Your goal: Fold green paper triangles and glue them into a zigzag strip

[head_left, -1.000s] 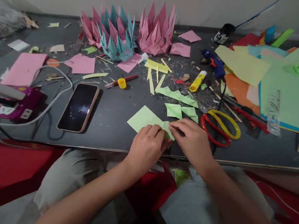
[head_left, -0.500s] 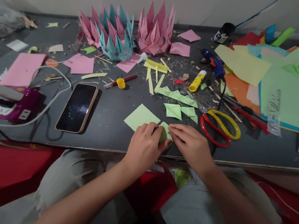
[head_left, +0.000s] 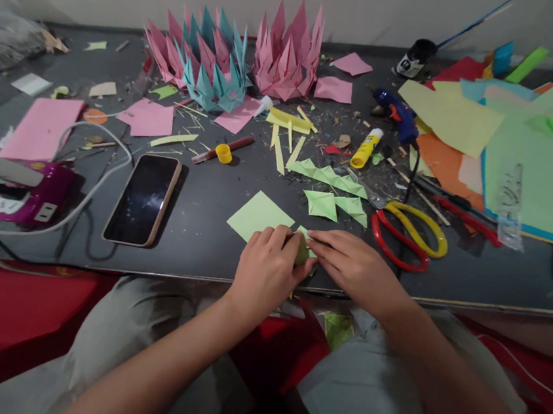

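Note:
Near the table's front edge, my left hand [head_left: 267, 262] is closed on a small light green paper piece [head_left: 304, 253], its fingers hiding much of the paper. From the other side my right hand [head_left: 352, 264] presses its fingers together on the same piece's right edge. A flat light green paper square [head_left: 260, 215] lies just beyond my left hand. Folded green paper pieces [head_left: 321, 204] rest beyond my hands, with a row of green folded triangles [head_left: 328, 176] behind them.
Scissors with red and yellow handles [head_left: 403, 247] lie right of my right hand. A phone [head_left: 143, 199] and a purple power adapter [head_left: 35, 198] are on the left. Behind stand pink [head_left: 286, 63] and blue-pink folded paper crowns [head_left: 215, 82]. A glue stick [head_left: 365, 149] and glue gun [head_left: 397, 114] lie beyond.
My right hand has shifted slightly left along the paper piece, closer to my left hand. My left hand stays almost in place, still holding the paper.

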{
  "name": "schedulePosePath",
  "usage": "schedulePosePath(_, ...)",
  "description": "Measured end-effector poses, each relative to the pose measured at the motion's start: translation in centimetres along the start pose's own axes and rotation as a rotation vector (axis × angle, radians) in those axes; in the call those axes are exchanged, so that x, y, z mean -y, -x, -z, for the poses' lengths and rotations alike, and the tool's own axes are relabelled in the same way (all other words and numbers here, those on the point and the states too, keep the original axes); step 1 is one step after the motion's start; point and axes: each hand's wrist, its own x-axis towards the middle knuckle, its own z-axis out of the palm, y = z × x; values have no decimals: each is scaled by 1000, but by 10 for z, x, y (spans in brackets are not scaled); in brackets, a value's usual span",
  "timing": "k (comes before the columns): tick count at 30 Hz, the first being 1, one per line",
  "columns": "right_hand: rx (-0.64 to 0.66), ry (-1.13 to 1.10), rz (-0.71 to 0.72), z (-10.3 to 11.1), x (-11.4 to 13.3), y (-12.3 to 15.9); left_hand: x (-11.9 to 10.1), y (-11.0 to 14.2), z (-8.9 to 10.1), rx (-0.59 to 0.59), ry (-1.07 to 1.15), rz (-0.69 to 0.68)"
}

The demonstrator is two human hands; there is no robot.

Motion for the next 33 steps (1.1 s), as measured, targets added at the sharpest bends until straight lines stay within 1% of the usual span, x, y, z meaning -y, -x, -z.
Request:
schedulePosePath(7, 28, 19, 0, -2, -2, 2, 0, -4, 3, 65, -65, -21)
schedulePosePath(12, 24, 59, 8, 2, 2, 0, 0, -5, 6, 84, -94, -17)
schedulePosePath(19, -45, 114, -182, 12, 9, 1, 1, -5, 8, 101, -66, 31)
schedulePosePath(22, -100, 122, -224, 12, 7, 2, 2, -5, 9, 97, -51, 44)
schedulePosePath(25, -157, 68, -266, 10, 6, 3, 2, -5, 9, 98, -41, 56)
schedulePosePath(29, -161, -87, -348, 7, 4, 5, 2, -5, 8, 101, -45, 70)
schedulePosePath(33, -153, -138, -335, 4, 1, 6, 4, -5, 8, 102, -63, 83)
